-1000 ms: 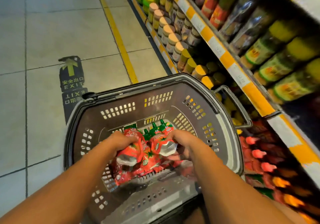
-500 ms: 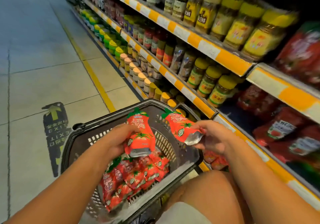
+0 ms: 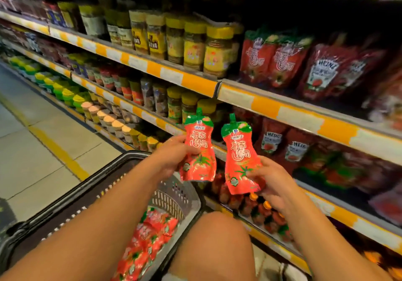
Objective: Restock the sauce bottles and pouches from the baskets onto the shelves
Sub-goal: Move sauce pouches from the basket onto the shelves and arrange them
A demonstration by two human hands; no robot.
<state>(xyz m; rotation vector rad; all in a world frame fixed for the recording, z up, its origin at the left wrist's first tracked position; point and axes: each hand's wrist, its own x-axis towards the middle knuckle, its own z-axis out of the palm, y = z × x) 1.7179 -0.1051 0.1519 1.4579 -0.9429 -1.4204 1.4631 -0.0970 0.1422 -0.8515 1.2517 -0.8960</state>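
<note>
My left grip (image 3: 174, 156) curls round one red spouted plastic sauce pouch (image 3: 199, 150), and my right grip (image 3: 268, 183) pinches a second red pouch (image 3: 240, 156). Both stand upright above the grey plastic basket (image 3: 171, 196), which holds more red pouches (image 3: 148, 237), just before the orange-edged shelf (image 3: 282, 111).

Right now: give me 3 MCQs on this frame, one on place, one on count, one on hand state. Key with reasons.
1. Where is the basket?
A) on a shelf B) on the floor below the arms C) on the knee
2. How many pouches are held up?
A) one B) two C) four
3. The right hand is:
A) gripping a pouch B) flat and bare C) on the basket

B: it sits low, beside the knee.
B: left pouch in the left hand, right pouch in the right.
A: fingers curl round it.
</note>
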